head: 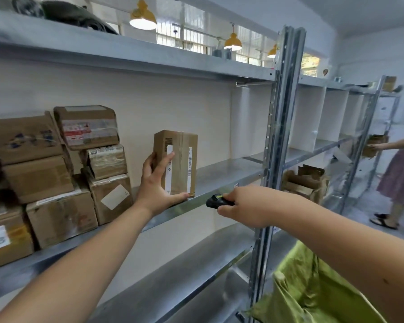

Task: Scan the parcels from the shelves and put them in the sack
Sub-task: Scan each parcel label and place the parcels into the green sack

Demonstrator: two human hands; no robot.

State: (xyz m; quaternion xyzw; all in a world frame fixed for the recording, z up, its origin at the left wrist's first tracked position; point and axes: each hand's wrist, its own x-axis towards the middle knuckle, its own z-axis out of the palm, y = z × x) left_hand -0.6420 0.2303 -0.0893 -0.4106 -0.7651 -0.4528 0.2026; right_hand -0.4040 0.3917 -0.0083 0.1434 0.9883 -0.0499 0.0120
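Gripping the upright parcel (175, 162) on the shelf (222, 176), my left hand (158, 183) steadies it. My right hand (240, 207) clutches the scanner (216, 201), seemingly aimed left. The green sack (313, 290) lies near right.

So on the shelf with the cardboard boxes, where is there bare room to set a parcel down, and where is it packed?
Bare metal runs from the upright parcel in the left hand rightward to the steel post. The shelf below shows bare too. Left of the hand, the stacked boxes crowd the shelf. The right hand, holding the scanner, hovers at the free stretch's front edge.
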